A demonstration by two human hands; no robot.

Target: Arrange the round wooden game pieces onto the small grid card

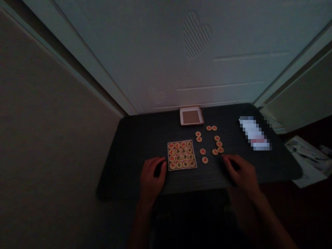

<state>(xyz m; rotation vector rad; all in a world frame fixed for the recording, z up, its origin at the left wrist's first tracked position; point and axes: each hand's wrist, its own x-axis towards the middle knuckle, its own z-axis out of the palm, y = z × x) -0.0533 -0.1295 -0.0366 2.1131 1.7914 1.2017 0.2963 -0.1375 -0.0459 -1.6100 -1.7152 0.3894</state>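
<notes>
A square box (182, 155) on the dark table holds several round pieces in rows, with red or black characters. My left hand (153, 176) rests just left of it, thumb and fingers curved apart with nothing between them. Loose round pieces with red characters lie to the right of the box, among them one near its lower right (204, 160) and a pair further back (211, 128). My right hand (240, 170) lies on the table beside the nearest loose pieces (218, 151), its thumb and forefinger apart and holding nothing.
A shallow open lid (181, 117) with a brown inside lies at the table's back edge by the white door (166, 58). A blurred white object (254, 133) is on the right of the dark table (135, 148). Papers (306, 160) lie beyond its right edge.
</notes>
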